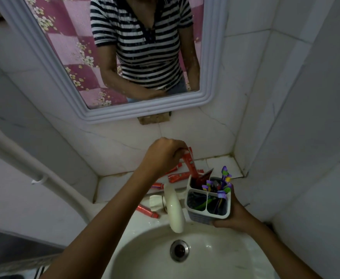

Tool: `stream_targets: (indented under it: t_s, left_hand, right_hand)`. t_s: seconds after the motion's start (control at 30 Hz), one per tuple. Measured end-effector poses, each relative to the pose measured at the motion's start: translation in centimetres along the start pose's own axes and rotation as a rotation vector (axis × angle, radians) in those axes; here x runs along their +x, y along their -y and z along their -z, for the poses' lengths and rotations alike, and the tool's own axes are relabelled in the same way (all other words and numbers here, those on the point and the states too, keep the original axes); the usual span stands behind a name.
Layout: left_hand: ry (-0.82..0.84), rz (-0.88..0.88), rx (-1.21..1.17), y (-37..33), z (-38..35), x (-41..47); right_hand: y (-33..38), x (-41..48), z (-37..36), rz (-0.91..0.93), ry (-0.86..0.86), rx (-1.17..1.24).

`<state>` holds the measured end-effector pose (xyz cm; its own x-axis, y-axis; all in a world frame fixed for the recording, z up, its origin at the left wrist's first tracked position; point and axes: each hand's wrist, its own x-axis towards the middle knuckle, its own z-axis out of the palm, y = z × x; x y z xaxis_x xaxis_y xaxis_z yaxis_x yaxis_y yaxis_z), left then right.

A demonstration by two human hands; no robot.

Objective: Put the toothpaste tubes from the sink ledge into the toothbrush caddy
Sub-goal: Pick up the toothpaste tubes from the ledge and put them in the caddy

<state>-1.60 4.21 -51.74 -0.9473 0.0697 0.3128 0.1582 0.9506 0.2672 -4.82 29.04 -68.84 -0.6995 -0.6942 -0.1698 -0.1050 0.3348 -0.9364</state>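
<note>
The left hand (166,153) is raised above the tiled ledge behind the basin, its fingers pinched closed on the upper, crimped end of a red toothpaste tube (250,165). That tube hangs slanted, its lower end dipping into the rear compartment of a white plastic toothbrush caddy with three open compartments (207,215). A second red tube or sachet (206,176) leans out of the same rear compartment, just beside the held one.

The right hand (236,216) grips the caddy from below and from its right side, holding it up off the ledge, just right of the white plastic tap spout (175,210) and over the rim of the white ceramic basin (151,236). Purple and green toothbrushes (224,179) stand in the caddy, their heads poking above its rim on the right side; dark items fill the two front compartments, too dim to identify.

More red toothpaste tubes remain outside the caddy. One (178,177) lies flat on the white tiled ledge (221,164) just behind the caddy, with others partly hidden behind the left forearm. A small one (157,185) lies left of the tap, and another (147,211) rests on the basin's back rim near the tap base.

A white-framed mirror (209,93) hangs on the wall above, reflecting a person in a striped top.
</note>
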Motion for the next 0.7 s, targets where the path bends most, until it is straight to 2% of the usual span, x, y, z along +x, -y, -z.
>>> stream_targets:
  t_s: [0.2, 0.33, 0.43, 0.7]
  left_hand:
    - [0.133, -0.007, 0.068, -1.3, -2.0, 1.2]
    - [0.302, -0.015, 0.108, -3.1, -3.4, 1.7]
    - [0.328, -0.01, 0.117, -3.3, -3.4, 2.3]
    - [0.343, 0.103, 0.05, -1.4, -3.6, 1.7]
  right_hand:
    - [-0.3, 0.0, 0.0, -0.009, 0.002, 0.018]
    - [-0.5, 0.4, -0.1, -0.022, 0.03, 0.038]
    - [0.2, 0.4, -0.5, -0.018, 0.062, 0.103]
    - [0.1, 0.0, 0.0, -0.047, 0.04, -0.03]
